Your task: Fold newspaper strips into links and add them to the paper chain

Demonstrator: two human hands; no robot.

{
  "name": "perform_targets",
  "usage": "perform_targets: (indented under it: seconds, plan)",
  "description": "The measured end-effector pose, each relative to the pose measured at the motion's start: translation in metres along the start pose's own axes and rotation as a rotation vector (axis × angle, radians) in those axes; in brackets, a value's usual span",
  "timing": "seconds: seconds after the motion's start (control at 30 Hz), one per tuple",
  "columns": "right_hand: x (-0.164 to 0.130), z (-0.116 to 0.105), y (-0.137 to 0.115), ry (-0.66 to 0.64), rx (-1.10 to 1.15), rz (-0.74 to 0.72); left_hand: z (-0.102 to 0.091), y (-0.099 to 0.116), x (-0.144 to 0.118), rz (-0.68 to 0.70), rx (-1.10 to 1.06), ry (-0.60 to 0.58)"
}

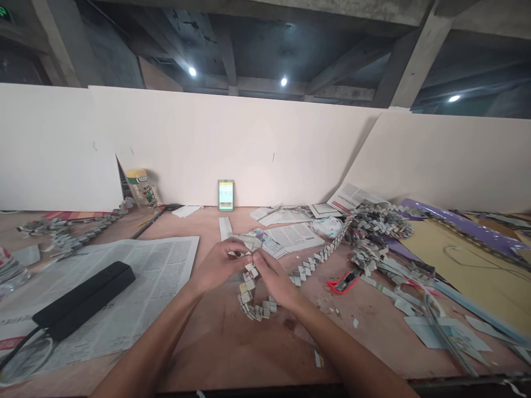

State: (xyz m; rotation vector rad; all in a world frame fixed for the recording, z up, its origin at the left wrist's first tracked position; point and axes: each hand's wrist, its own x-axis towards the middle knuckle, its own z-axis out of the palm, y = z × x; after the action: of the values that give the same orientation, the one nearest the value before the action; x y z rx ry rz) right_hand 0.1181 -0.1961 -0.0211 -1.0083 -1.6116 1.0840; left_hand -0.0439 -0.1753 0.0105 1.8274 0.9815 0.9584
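Folding a fresh link onto the woven newspaper chain (253,296), curling on the worktop (232,342) at center: left hand (215,268) and right hand (276,279), both grips pinched shut on its top end. Next, probably needing a snug tuck. Counting nearby: two hands, one red cutter (344,281), one black box (85,298), one phone (225,195).

folded newspaper chain (253,301), curled, on table

The chain (253,296) was folded newsprint, matt and creased. The table (224,342) looked like dull, scuffed wood. The black box (85,298) looked like matt plastic.
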Motion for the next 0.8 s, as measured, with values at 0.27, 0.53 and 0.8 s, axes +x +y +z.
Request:
perform_targets:
  seconds: [0.27, 0.53, 0.8]
  plan:
    - [0.001, -0.001, 0.002, 0.090, -0.330, -0.095, -0.002, 0.000, 0.000, -0.146, -0.045, -0.112]
    - [0.001, 0.002, -0.001, 0.148, -0.440, -0.156, 0.007, -0.003, 0.000, -0.140, -0.074, -0.009]
    - [0.001, -0.003, 0.000, 0.135, -0.267, -0.148, 0.007, -0.002, 0.000, -0.148, -0.142, 0.010]
